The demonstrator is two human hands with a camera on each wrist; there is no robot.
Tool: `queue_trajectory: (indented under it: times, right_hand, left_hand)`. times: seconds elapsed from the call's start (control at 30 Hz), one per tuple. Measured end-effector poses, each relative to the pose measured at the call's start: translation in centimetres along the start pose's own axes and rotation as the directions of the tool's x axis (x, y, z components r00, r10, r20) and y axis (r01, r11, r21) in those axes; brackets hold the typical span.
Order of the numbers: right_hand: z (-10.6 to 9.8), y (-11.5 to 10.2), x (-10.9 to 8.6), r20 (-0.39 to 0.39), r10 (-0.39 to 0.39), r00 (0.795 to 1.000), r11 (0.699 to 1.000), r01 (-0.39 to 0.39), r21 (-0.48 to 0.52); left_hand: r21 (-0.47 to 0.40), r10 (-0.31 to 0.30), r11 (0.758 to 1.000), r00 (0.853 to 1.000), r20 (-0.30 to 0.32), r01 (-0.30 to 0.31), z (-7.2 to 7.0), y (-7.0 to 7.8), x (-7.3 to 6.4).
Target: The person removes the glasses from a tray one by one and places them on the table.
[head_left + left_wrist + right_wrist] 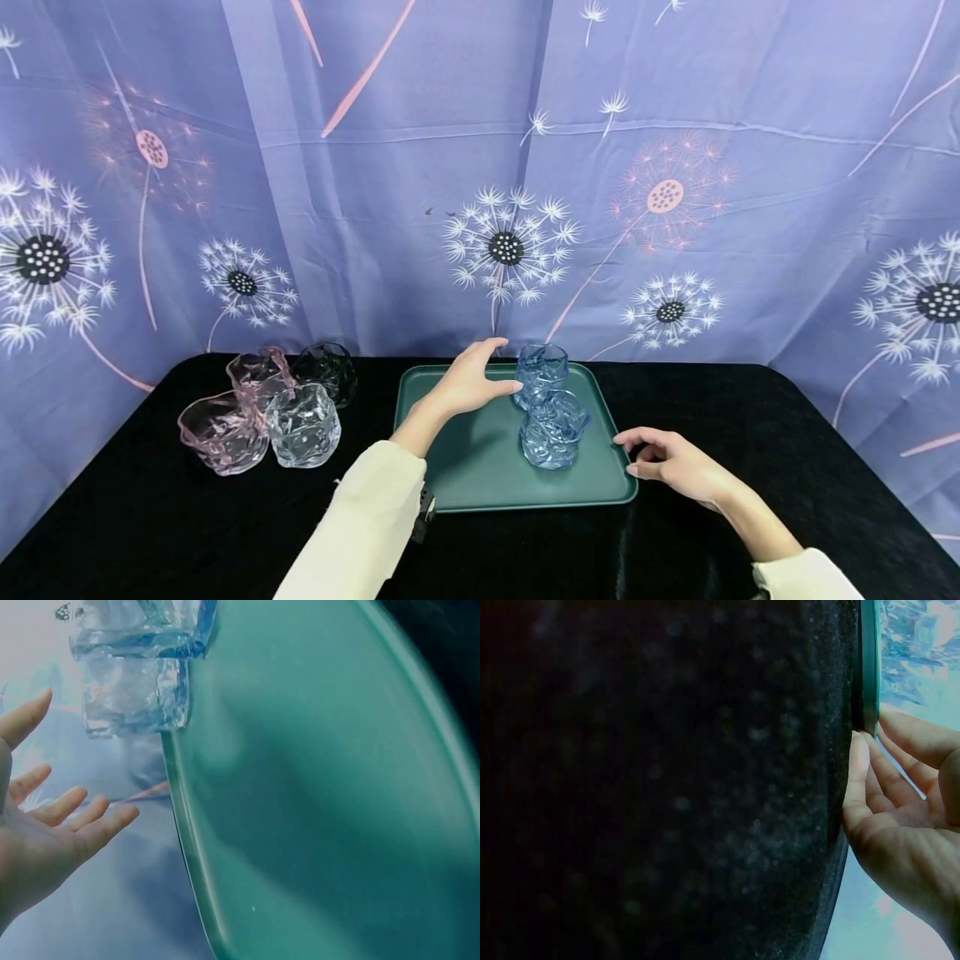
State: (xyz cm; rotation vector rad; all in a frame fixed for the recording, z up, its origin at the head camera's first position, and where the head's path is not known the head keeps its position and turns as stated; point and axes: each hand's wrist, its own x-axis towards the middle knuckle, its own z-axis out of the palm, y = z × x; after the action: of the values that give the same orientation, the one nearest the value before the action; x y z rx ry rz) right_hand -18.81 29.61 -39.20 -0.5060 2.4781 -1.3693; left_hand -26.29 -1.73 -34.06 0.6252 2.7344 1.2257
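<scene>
My left hand [463, 383], released, could topple the rear blue glass [543, 368] (one stray nudge); I can't tell whether my right hand [675, 461] pinches the tray [483, 475].

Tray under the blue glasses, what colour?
The tray is dark green; the head view shows it best.

black, fuzzy-looking tabletop [225, 533] with rounded far corners was underneath. green tray [468, 471], rectangular, lay flat around the middle, close to the far edge. clustered toward the left end: front pink glass [223, 440], clear glass [303, 429] just beside it, rear pink glass [257, 373], dark glass [336, 371] behind the clear one.
</scene>
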Motion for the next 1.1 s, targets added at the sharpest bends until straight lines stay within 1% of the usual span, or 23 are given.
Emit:
queue_trajectory:
  times: [0.13,0.37,0.63,0.87,1.0,1.1]
  right_hand:
    - [0.0,0.0,0.0,-0.001,0.007,1.0,1.0,-0.007,-0.001]
    - [0.1,-0.1,0.0,-0.009,0.023,1.0,1.0,-0.024,-0.013]
    - [0.0,-0.1,0.0,-0.011,0.026,1.0,1.0,-0.026,-0.013]
    - [0.1,-0.1,0.1,-0.014,0.021,1.0,1.0,-0.022,-0.019]
    - [0.1,-0.1,0.1,-0.019,0.018,1.0,1.0,-0.019,-0.025]
    - [0.1,0.0,0.1,-0.021,0.015,1.0,1.0,-0.015,-0.024]
  left_hand:
    - [-0.001,0.002,1.0,1.0,0.001,-0.002,0.7,0.5,0.5]
    - [-0.006,0.032,0.999,0.999,0.007,-0.032,1.8,1.3,1.3]
    - [0.006,0.048,0.999,0.999,0.002,-0.048,2.6,2.0,2.3]
    - [0.003,0.046,0.999,0.999,-0.005,-0.046,3.3,2.1,3.0]
    - [0.027,0.045,0.999,0.999,-0.009,-0.044,3.6,2.1,3.2]
    - [0.025,0.025,0.999,1.0,-0.005,-0.025,3.7,2.2,3.4]
